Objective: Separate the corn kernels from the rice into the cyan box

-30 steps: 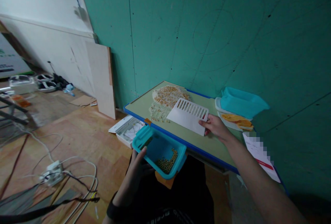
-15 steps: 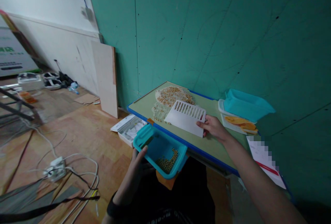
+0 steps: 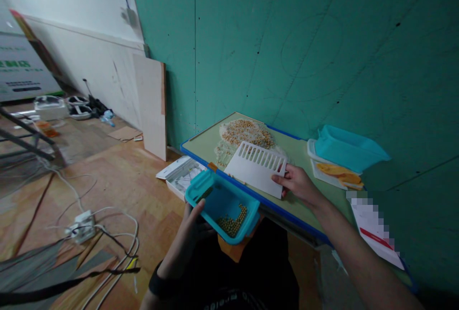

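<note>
My left hand (image 3: 196,219) grips the near left rim of a blue plastic container (image 3: 224,200), thumb over the edge, just below the table's front edge. Yellow-brown beans (image 3: 233,224) lie in the container's near right part. My right hand (image 3: 296,182) is closed on the right end of a white slotted scraper (image 3: 256,171), which lies low over the tabletop with its front edge by the table rim. A few beans sit at the scraper's lower left edge. Behind it spreads a pile of beans mixed with pale grains (image 3: 247,133).
The green table (image 3: 308,209) has a blue rim. On its right stand a blue bin (image 3: 347,150) and a white tray with an orange cloth (image 3: 339,172), then a paper sheet (image 3: 376,233). A green wall rises behind. A white box (image 3: 182,176) and cables (image 3: 122,238) lie on the floor.
The scraper in my right hand has come toward me, to the table's front edge above the container. My left hand keeps the container in about the same place. The view has shifted slightly.
</note>
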Available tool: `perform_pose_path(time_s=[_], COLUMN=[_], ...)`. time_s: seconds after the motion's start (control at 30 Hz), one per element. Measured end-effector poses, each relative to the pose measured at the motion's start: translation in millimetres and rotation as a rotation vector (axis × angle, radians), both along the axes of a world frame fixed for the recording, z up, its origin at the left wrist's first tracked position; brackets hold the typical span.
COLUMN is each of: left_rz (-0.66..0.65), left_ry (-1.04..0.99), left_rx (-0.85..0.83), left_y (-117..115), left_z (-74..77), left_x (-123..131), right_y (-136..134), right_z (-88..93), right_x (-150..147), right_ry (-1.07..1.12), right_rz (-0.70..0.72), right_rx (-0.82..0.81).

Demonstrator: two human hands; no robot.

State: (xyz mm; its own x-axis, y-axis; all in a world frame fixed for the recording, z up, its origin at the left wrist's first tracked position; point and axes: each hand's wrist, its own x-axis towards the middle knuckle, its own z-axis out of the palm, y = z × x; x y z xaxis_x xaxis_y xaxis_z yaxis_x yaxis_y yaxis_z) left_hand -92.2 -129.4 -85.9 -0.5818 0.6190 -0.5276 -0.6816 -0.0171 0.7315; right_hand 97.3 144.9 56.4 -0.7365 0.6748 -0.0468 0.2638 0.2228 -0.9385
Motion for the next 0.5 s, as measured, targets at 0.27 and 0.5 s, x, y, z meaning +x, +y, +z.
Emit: perform_pose_path(time_s=[0.27, 0.5], left_rz=[-0.048, -0.055], left_ry=[0.012, 0.014], left_rx=[-0.061, -0.091], left_y=[-4.8, -3.8], left_z=[9.9, 17.6], left_x=[3.4, 5.2], right_y=[-22.6, -34.5], right_z=[-2.6, -10.0], right_x=[8.9, 9.0], right_ry=[0.012, 0.055], right_rz=[-0.010, -0.095], right_rx=[-0.036, -0.010])
